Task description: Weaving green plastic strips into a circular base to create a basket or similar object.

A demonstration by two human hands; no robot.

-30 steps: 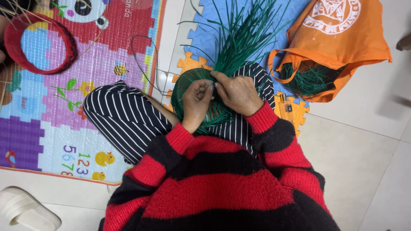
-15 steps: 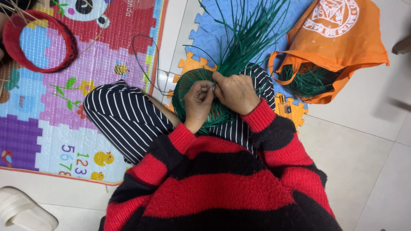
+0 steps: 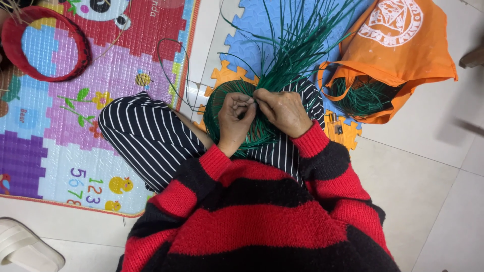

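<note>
The person sits cross-legged on the floor with a half-woven green basket [image 3: 237, 113] resting on the lap, over striped trousers [image 3: 146, 138], near the edge where the colourful play mat [image 3: 75, 100] meets blue and orange foam tiles [image 3: 252, 30]. The left hand [image 3: 234, 121] lies on the woven round, its fingers curled and pinched with the thumb on a thin green strand. The right hand [image 3: 283, 110] meets it from the other side, fingertips closed on the same strand at the point where the 2 hands touch. Loose green strips [image 3: 297, 45] fan upward from the weave toward the far edge of the tiles. These strips look light, springy and fairly stiff, likely smooth enough to slip, so a pinch close to the woven rim seems the surest hold, while the finished part looks firm enough to press against. An orange cloth bag [image 3: 403, 45] holding more green strips sits beside the right knee, and a red woven hoop [image 3: 45, 45] lies at the mat's far left corner.
</note>
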